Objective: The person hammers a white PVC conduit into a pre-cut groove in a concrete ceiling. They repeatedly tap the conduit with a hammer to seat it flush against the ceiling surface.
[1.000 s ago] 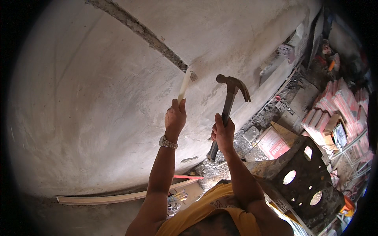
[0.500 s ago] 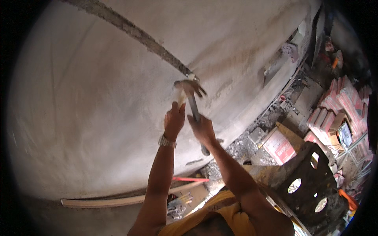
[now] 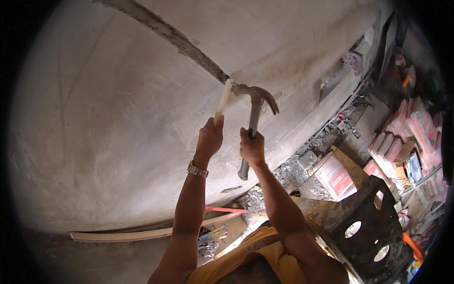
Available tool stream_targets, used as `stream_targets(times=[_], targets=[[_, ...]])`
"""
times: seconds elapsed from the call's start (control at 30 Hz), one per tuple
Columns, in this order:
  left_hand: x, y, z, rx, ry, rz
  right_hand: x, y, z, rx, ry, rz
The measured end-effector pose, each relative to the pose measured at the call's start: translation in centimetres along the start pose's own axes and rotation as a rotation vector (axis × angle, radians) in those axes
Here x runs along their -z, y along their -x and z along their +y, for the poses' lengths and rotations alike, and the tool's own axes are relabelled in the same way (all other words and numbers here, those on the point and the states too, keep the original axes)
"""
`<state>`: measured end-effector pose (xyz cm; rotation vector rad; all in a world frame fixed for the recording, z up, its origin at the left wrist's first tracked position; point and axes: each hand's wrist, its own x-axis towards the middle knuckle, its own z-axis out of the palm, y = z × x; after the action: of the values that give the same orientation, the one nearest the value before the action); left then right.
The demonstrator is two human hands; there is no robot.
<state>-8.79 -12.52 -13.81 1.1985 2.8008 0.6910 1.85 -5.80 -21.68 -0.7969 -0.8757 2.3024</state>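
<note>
My left hand (image 3: 209,138) is closed round the lower part of a thin white pipe (image 3: 223,100). The pipe slants up, and its upper end meets the lower end of a rough groove (image 3: 189,48) cut into the pale wall (image 3: 118,118). In my right hand (image 3: 252,149) is a claw hammer (image 3: 255,111), gripped by its grey handle with the butt hanging below my fist. The hammer's striking face is close beside the pipe's top, its claw pointing right; whether they touch I cannot tell.
A dark board with holes (image 3: 364,229) stands near my right side. Farther right, a white and red bucket (image 3: 335,176), stacked red and white bags (image 3: 396,141) and rubble (image 3: 309,151) cover the floor. A long pale strip (image 3: 142,235) lies along the wall's foot at left.
The hammer head has moved from in front of the pipe to its right, and the handle is more upright. More of the pipe shows now. My left hand keeps its grip.
</note>
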Motion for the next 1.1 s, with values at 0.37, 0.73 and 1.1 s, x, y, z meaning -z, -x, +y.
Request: stream_targets(times=[0.37, 0.73, 1.1], targets=[[-0.2, -0.8, 0.8, 0.066, 0.024, -0.046, -0.6, -0.5, 0.4, 0.281, 0.335, 0.063], [-0.7, -0.8, -1.4, 0.130, 0.289, -0.140, -0.9, 1.1, -2.8, 0.196, -0.175, 0.042], [-0.9, 1.6, 2.3, 0.000, -0.006, -0.089, 4.0, 3.7, -3.1, 0.134, -0.005, 0.115]])
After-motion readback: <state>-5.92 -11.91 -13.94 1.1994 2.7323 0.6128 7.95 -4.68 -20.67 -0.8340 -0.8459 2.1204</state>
